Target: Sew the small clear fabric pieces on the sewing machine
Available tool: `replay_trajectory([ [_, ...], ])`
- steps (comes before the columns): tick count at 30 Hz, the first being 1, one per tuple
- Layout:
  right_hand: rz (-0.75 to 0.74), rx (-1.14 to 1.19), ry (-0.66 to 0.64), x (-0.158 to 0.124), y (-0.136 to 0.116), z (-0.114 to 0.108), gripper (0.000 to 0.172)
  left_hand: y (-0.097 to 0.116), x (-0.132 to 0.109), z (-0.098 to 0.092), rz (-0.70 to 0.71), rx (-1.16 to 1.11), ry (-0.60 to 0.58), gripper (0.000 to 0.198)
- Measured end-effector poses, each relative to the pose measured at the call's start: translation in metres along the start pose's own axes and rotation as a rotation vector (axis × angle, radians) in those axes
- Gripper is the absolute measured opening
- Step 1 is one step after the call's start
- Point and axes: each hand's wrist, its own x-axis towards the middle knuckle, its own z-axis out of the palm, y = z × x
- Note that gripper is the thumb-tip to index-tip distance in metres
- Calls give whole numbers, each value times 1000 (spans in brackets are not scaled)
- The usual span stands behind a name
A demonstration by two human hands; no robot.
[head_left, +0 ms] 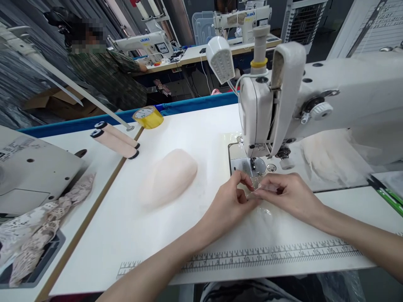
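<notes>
Just in front of the needle plate (241, 165) of a white sewing machine (349, 84), my left hand (226, 199) and my right hand (292, 193) meet with their fingertips pinched. Between them is a small, sheer, pale piece of fabric (273, 188), partly covered by my fingers. Both hands are closed on it, below the presser foot (252, 165) and not under it. To the left of my hands, a pale pink moulded cup (176, 174) lies on the white table with sheer fabric around it.
Pale sheer fabric (333, 157) lies under the machine arm. Green-handled snips (388, 197) are at the right. Two thread spools (115, 142) and yellow tape (147, 117) lie behind, left. Lace (50, 226) hangs by another machine (34, 172). A person (103, 71) sits beyond.
</notes>
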Motion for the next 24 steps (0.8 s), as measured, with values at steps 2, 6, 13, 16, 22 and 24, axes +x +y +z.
replay_trajectory([
  [2, -12, 3, -15, -1, -1, 0, 15, -3, 3, -2, -39, -95, -47, 19],
  [6, -35, 11, 4, -2, -4, -5, 14, -7, 7, -4, -50, -200, -96, 11],
  [13, -236, -58, 66, -6, -4, -10, 12, -11, 2, -2, 285, 261, 115, 7],
  [16, -330, -121, 86, -9, 1, -7, 11, -14, 0, -2, 531, 521, 258, 8],
  [22, -467, -225, 107, -10, 6, -4, 17, -18, 1, -2, 739, 682, 338, 9],
  [24, -482, -250, 98, -10, 5, -4, 15, -18, 2, -2, 746, 692, 344, 10],
])
